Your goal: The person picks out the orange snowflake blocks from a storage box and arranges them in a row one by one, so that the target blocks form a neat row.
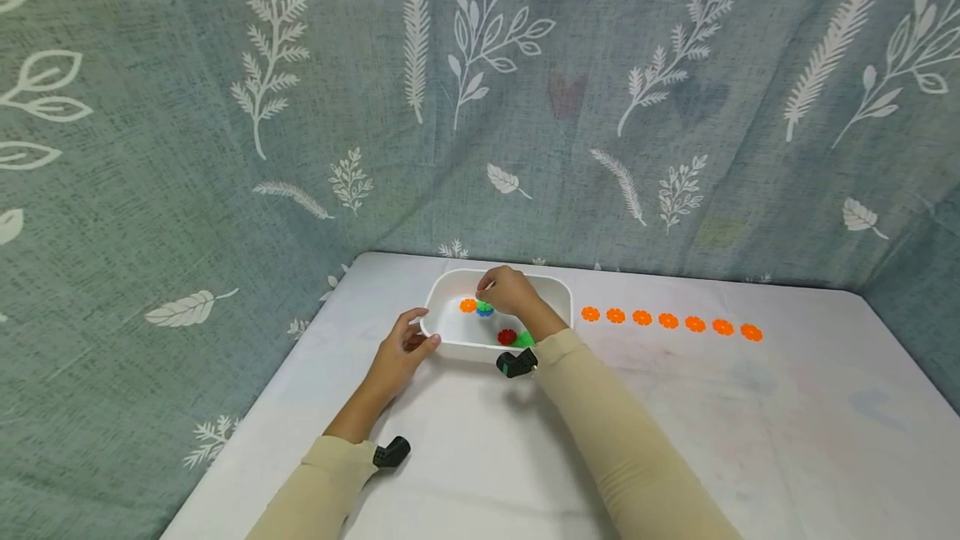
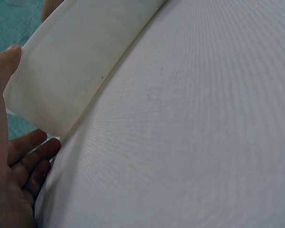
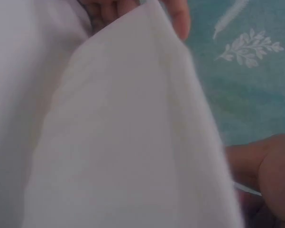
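Observation:
A white plastic tub (image 1: pixel 459 348) stands on the table, with flower-shaped discs inside. My left hand (image 1: pixel 395 358) holds its near left corner, thumb at the front wall and fingers round the side; the left wrist view shows this thumb (image 2: pixel 7 66) at the rim. My right hand (image 1: pixel 510 290) reaches into the tub, fingers bent down and fingertips right over a green disc (image 1: pixel 484 305) that overlaps a blue disc (image 1: pixel 486 313). I cannot tell whether it pinches the green one. An orange disc (image 1: pixel 468 305) lies just left of them. Nearer the front wall are a red disc (image 1: pixel 507 337) and green pieces (image 1: pixel 524 340), partly hidden by the right wrist.
Right of the tub, several orange flower discs (image 1: pixel 668 321) lie in a straight row on the white tablecloth (image 1: pixel 750 423). A green curtain with white leaf prints (image 1: pixel 570 107) hangs behind the table and along its left side. Each wrist carries a small black camera (image 1: pixel 392 452).

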Demonstrator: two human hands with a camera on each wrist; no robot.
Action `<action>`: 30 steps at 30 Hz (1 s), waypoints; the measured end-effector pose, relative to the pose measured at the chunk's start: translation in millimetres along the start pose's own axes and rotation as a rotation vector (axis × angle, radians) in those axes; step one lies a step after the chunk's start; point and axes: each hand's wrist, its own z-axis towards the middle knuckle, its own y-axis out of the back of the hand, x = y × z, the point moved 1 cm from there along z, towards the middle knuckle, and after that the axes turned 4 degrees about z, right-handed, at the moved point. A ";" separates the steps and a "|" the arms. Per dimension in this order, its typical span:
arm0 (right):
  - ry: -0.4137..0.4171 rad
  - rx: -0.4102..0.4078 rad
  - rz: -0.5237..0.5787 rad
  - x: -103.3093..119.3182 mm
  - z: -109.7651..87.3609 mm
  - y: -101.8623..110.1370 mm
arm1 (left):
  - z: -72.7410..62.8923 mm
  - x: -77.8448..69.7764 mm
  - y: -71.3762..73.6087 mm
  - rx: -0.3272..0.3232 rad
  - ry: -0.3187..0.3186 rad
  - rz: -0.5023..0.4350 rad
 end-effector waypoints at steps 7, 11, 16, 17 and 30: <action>-0.024 0.048 0.024 -0.1 3.4 -9.8 | -0.7 -1.1 -2.5 -0.001 -0.010 0.008; -0.034 0.062 0.048 -3.3 4.0 -12.2 | 0.1 -2.5 -2.8 0.004 -0.006 0.000; -0.034 0.037 0.075 -8.1 6.0 -12.1 | 3.1 -4.3 -1.0 0.003 -0.016 -0.006; -0.037 0.037 0.078 -9.0 6.6 -12.4 | 3.6 -4.4 -0.7 0.003 -0.016 -0.003; 0.003 0.154 -0.139 -12.5 12.4 -32.2 | -0.4 -1.8 0.4 -0.001 -0.013 0.002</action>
